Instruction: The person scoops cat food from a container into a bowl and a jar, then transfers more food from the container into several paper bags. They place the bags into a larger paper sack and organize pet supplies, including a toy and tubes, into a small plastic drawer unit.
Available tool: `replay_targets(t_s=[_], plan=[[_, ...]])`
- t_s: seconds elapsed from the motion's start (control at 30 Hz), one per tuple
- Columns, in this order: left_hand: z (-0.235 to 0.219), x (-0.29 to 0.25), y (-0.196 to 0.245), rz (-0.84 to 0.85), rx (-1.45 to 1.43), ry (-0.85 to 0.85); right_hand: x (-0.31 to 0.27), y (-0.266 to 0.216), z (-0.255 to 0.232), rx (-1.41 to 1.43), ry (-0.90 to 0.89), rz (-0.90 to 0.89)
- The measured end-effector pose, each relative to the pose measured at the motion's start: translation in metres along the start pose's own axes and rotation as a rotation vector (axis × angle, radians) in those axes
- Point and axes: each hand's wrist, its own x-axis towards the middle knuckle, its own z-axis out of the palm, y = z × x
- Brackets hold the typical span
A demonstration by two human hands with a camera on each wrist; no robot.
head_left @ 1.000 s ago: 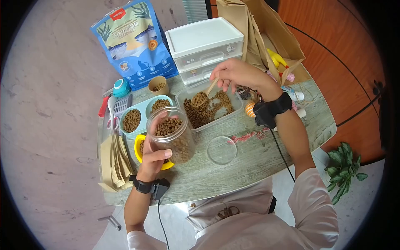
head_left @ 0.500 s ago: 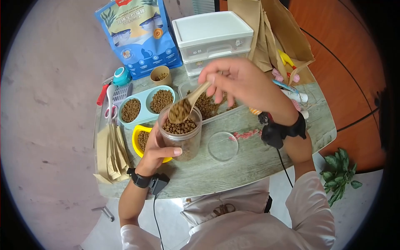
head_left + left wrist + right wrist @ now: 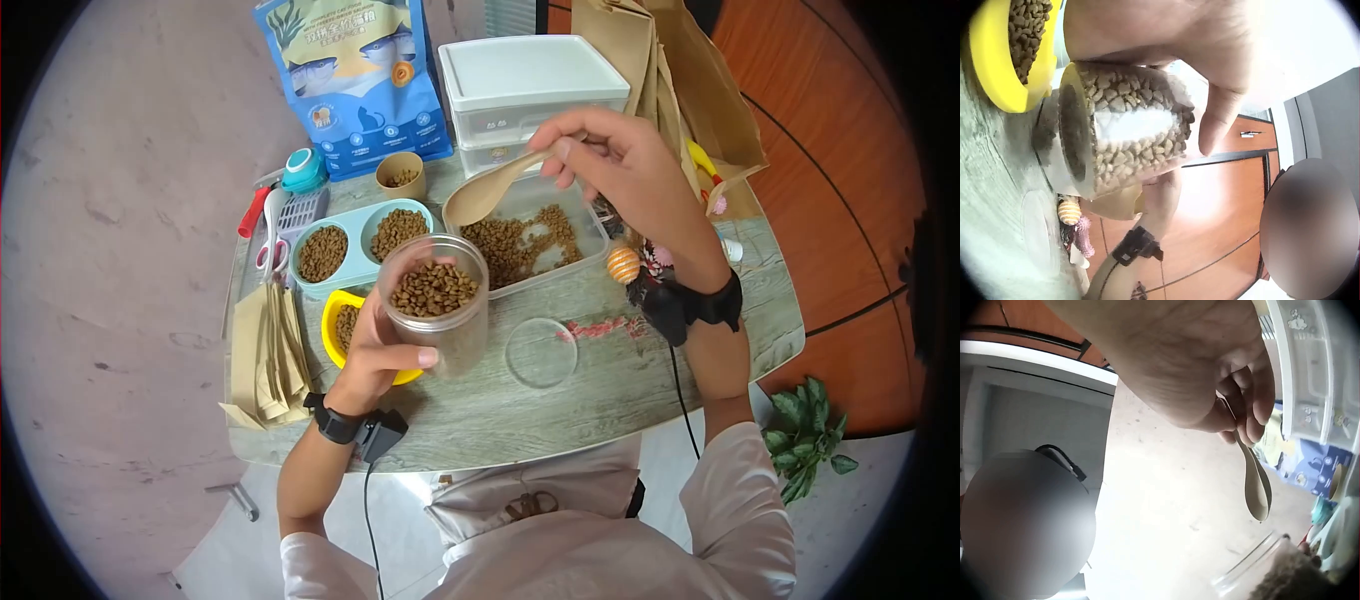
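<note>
My left hand (image 3: 372, 365) grips a clear plastic jar (image 3: 455, 345) from its left side, the thumb across its front. Brown kibble (image 3: 433, 288) fills much of the jar, which has no lid on. Between its thumb and fingers my right hand (image 3: 630, 165) pinches the handle of a wooden spoon (image 3: 482, 196). The spoon's bowl (image 3: 1259, 499) looks bare and hangs above and beyond the jar's mouth. Behind the jar stands a clear tub (image 3: 597, 245) with kibble spread over its bottom. A clear round lid (image 3: 541, 353) lies right of the jar.
Left of the jar are a light-blue double bowl (image 3: 352, 272) and a yellow bowl (image 3: 330, 318), both with kibble. Behind stand a paper cup (image 3: 412, 187), a blue cat-food bag (image 3: 375, 125) and white drawers (image 3: 535, 75). Paper bags (image 3: 262, 355) lie left; an orange-striped ball (image 3: 623, 265) sits right.
The spoon, heaped with kibble over the tub, came to the jar's mouth and tipped its kibble in. Now it has lifted back toward the tub, bare. My left hand keeps holding the jar.
</note>
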Motion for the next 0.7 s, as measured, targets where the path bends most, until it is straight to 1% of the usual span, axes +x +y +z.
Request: replay_targets(t_s=[0.03, 0.07, 0.1, 0.13, 0.17, 0.2, 0.23, 0.27, 0.3, 0.33, 0.37, 0.43, 0.47, 0.53, 0.57, 0.63, 0.7], plan=[[-0.001, 0.000, -0.001, -0.018, -0.084, 0.011, 0.003, 0.009, -0.002, -0.038, 0.063, 0.007], [0.002, -0.002, 0.003, -0.017, -0.114, 0.049, 0.004, 0.018, -0.003, -0.041, 0.067, 0.006], [0.002, -0.002, 0.001, -0.016, -0.114, 0.044, 0.005, 0.029, -0.003, -0.247, 0.065, -0.020], [0.000, -0.002, -0.002, 0.067, -0.058, 0.109, 0.006, 0.040, -0.002, -0.453, 0.062, -0.043], [0.000, -0.003, -0.004, 0.149, 0.000, 0.175, 0.007, 0.055, 0.000, -0.454, 0.067, -0.043], [0.000, -0.007, -0.004, 0.201, 0.155, 0.196, 0.009, 0.072, 0.004, -0.628, 0.047, -0.080], [0.001, -0.009, -0.004, 0.198, 0.158, 0.190, 0.008, 0.079, 0.006, -0.801, 0.025, -0.116], [0.002, -0.011, -0.004, 0.269, 0.271, 0.213, 0.008, 0.082, 0.008, -0.801, 0.029, -0.112], [0.003, -0.012, -0.004, 0.340, 0.383, 0.237, 0.009, 0.082, 0.012, -0.774, -0.007, -0.093], [0.002, -0.012, -0.004, 0.350, 0.412, 0.218, 0.010, 0.082, 0.016, -0.748, -0.044, -0.075], [0.003, -0.012, -0.003, 0.350, 0.410, 0.218, 0.011, 0.083, 0.018, -0.749, -0.045, -0.074], [0.007, -0.011, -0.002, 0.366, 0.510, 0.225, 0.014, 0.085, 0.021, -0.445, -0.236, 0.131], [0.009, -0.011, -0.001, 0.367, 0.509, 0.226, 0.015, 0.085, 0.022, -0.446, -0.237, 0.130], [0.014, -0.010, 0.001, 0.328, 0.499, 0.281, 0.017, 0.085, 0.025, -0.205, -0.358, 0.323], [0.011, -0.009, 0.000, 0.329, 0.499, 0.282, 0.018, 0.086, 0.025, -0.206, -0.359, 0.322], [0.001, -0.007, -0.001, 0.365, 0.467, 0.173, 0.020, 0.091, 0.025, -0.112, -0.403, 0.401], [0.003, -0.005, -0.001, 0.356, 0.466, 0.185, 0.022, 0.094, 0.023, -0.075, -0.417, 0.422]])
